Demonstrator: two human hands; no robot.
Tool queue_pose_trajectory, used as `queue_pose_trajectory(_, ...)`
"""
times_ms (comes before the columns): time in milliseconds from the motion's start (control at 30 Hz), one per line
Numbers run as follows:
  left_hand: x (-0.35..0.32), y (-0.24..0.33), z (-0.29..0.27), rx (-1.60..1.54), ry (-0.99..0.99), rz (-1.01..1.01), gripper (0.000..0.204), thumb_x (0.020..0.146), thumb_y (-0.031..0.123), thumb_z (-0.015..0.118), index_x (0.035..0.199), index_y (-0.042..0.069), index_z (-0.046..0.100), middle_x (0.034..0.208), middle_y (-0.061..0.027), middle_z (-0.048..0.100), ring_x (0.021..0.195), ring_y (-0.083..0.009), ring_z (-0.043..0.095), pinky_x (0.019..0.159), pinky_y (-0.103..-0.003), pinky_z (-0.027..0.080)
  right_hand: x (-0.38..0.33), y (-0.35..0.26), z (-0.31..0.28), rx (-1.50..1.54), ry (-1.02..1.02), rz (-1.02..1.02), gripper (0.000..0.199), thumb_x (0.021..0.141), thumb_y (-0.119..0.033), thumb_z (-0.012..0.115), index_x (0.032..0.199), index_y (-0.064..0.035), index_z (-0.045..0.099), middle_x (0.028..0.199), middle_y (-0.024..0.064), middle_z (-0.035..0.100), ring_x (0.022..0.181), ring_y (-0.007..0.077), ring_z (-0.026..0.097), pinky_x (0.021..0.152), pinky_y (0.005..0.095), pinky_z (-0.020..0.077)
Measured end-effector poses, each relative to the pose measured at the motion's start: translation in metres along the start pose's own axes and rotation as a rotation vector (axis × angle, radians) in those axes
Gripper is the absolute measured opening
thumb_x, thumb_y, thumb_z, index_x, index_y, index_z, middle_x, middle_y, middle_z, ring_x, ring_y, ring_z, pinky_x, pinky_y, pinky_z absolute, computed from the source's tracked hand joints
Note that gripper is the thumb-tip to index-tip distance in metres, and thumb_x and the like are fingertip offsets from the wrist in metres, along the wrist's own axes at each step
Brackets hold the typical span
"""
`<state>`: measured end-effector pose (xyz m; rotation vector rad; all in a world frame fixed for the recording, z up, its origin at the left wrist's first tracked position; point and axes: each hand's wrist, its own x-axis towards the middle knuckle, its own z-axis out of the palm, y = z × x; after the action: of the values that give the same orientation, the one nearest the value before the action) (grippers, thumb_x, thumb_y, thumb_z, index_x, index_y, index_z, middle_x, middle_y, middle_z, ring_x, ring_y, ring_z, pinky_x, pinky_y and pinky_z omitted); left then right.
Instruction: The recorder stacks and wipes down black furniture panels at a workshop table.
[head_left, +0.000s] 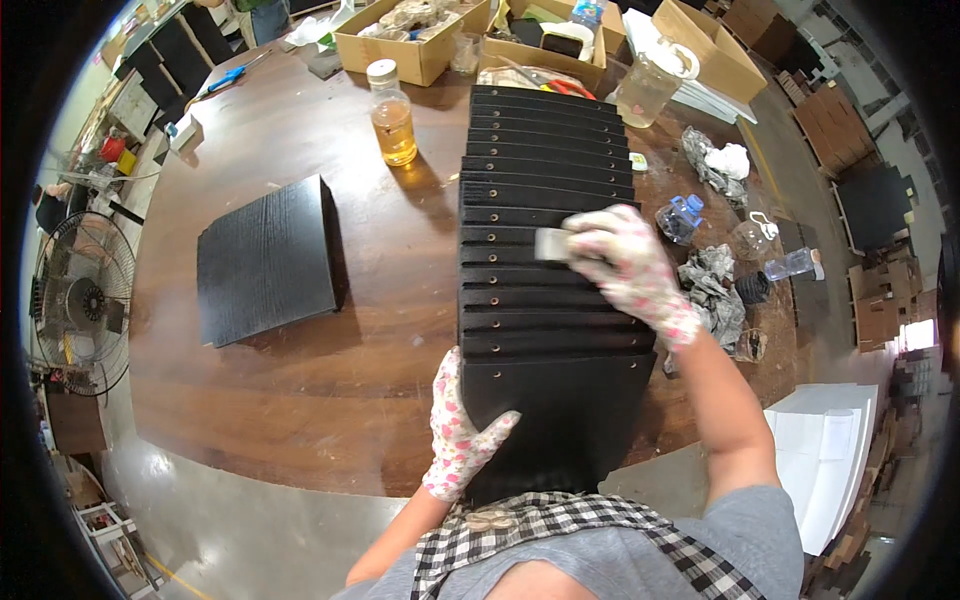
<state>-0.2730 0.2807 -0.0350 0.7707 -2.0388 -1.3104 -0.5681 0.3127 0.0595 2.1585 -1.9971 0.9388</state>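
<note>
A row of overlapping black boards, each with small holes near its edge, runs from my body toward the far side of the brown table. My left hand, in a white floral glove, rests at the left edge of the nearest board, its thumb on top and its fingers partly hidden. Over the middle of the row is my right hand, gloved alike and slightly blurred. It pinches a small pale block against or just above the boards; contact is hard to tell. A stack of black boards lies to the left.
A jar of amber liquid stands beyond the row's left side. Cardboard boxes line the far edge. To the right are a blue-capped bottle, crumpled paper and a large clear jug. A fan is at far left.
</note>
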Motion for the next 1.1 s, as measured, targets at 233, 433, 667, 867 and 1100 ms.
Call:
queue_pose_trajectory(233,-0.002,0.001,0.004,-0.086,0.031,-0.035,0.092,0.068,0.025,0.084,0.142,-0.001,0.036,0.139,-0.0226,0.042,0.129,-0.0378,0.043,0.107,-0.045,0.037,-0.091,0.039,-0.086,-0.064,0.150,0.457,0.022,0.073,-0.003,0.075,0.094,-0.0067,0.068,0.108,0.0081,0.067,0.106,0.0249,0.060,0.091,0.0365,0.0478)
queue_pose_trajectory(433,0.002,0.007,0.002,-0.025,-0.003,-0.006,0.091,0.071,0.028,0.082,0.143,-0.001,0.034,0.138,-0.0211,0.043,0.128,-0.0354,0.043,0.107,-0.045,0.036,-0.020,0.027,-0.030,-0.082,0.040,0.170,0.022,0.069,-0.008,0.078,0.088,-0.0089,0.067,0.103,0.0055,0.067,0.095,0.0264,0.060,0.085,0.0378,0.0481)
queue_pose_trajectory(667,-0.001,0.004,0.001,0.011,-0.003,-0.008,0.094,0.069,0.025,0.083,0.144,-0.001,0.033,0.138,-0.0208,0.042,0.129,-0.0348,0.042,0.108,-0.044,0.035,0.076,-0.030,0.065,-0.065,0.033,-0.099,0.015,0.075,-0.015,0.073,0.087,-0.0116,0.065,0.098,0.0027,0.062,0.090,0.0260,0.057,0.077,0.0386,0.0476)
queue_pose_trajectory(867,0.002,0.005,0.001,-0.029,-0.010,-0.018,0.094,0.070,0.028,0.083,0.144,0.000,0.033,0.138,-0.0204,0.042,0.129,-0.0347,0.042,0.108,-0.044,0.034,0.050,-0.013,0.037,-0.054,-0.012,-0.054,0.021,0.070,-0.011,0.077,0.087,-0.0082,0.065,0.101,0.0063,0.065,0.088,0.0275,0.058,0.078,0.0385,0.0477)
queue_pose_trajectory(1100,-0.001,0.001,0.001,-0.032,-0.010,-0.021,0.092,0.072,0.033,0.082,0.143,0.000,0.034,0.138,-0.0203,0.042,0.129,-0.0350,0.041,0.108,-0.045,0.034,-0.064,0.050,-0.068,-0.180,0.059,0.355,0.020,0.071,-0.006,0.076,0.089,-0.0074,0.067,0.107,0.0081,0.066,0.106,0.0264,0.059,0.088,0.0385,0.0484)
